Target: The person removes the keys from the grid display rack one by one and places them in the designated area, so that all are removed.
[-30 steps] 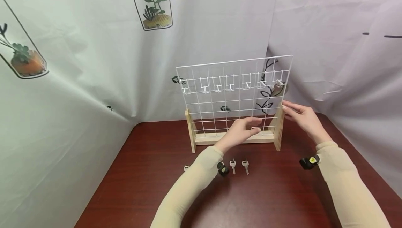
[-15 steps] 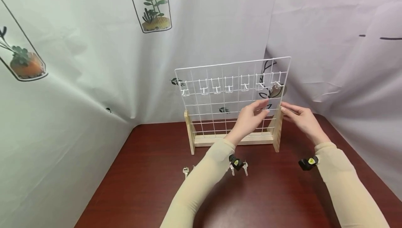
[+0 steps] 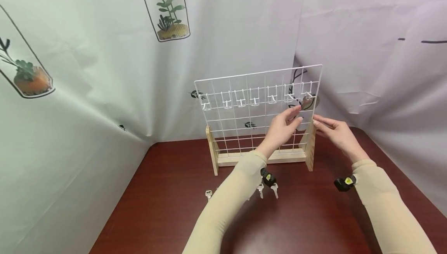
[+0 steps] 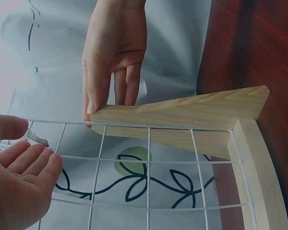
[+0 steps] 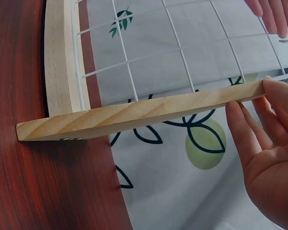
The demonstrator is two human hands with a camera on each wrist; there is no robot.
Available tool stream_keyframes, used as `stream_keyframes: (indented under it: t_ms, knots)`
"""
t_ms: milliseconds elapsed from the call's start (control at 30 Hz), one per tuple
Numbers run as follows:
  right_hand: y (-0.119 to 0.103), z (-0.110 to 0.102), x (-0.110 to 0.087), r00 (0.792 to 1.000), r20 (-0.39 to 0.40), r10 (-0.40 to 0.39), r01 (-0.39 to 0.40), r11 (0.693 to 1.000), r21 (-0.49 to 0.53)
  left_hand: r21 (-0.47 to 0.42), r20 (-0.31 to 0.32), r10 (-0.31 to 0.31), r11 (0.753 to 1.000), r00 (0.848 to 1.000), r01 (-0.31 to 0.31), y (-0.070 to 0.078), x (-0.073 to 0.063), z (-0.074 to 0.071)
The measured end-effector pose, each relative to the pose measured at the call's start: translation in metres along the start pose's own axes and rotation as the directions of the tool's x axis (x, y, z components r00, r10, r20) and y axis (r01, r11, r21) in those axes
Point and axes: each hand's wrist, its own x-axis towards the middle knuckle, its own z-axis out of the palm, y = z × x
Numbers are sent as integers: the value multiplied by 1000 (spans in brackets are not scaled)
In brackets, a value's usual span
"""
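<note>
A white wire grid rack (image 3: 258, 108) with a wooden base stands upright on the table, with several white hooks along its upper part. My right hand (image 3: 335, 131) pinches the top of the right wooden leg (image 5: 149, 105) between thumb and fingers. Before the grid's right side is my left hand (image 3: 281, 129), thumb and fingers apart, just below the rightmost hook (image 3: 307, 94). In the left wrist view, a small silver key (image 4: 38, 139) shows just past its fingertips; whether they touch it I cannot tell. More keys (image 3: 275, 190) lie before the rack, partly hidden by my left sleeve.
The dark red table (image 3: 157, 215) ends at a back edge close behind the rack. Printed curtains (image 3: 104, 71) rise behind and on both sides. Black wrist cameras (image 3: 343, 184) sit on both cuffs, the left one hanging over the keys.
My left hand has risen and moved right along the grid, from its lower part to just under the rightmost hook. My right hand keeps its grip on the wooden leg.
</note>
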Motion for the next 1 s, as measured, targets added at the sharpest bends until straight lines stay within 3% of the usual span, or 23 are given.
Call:
stream_keyframes:
  t_ms: [333,533,633,700,867,1000]
  knots:
    - [0,-2,1,1000,-2,-3,3,1000,5,58,-60,-60,996,996,63,9,7,14]
    - [2,4,1,999,22,-24,23,999,33,65,-131,-60,996,990,69,6,7,21]
    - [4,4,0,1000,18,-13,13,1000,21,13,-143,-73,997,987,75,4,7,25]
    - [5,4,-1,1000,10,-5,5,1000,9,-67,-133,-88,995,987,79,4,9,27]
    - [4,2,-1,1000,-2,4,-4,1000,19,-281,-89,-107,957,990,78,1,15,28]
    - [1,0,2,1000,-1,-19,19,999,33,-321,-52,-99,944,994,77,1,19,24]
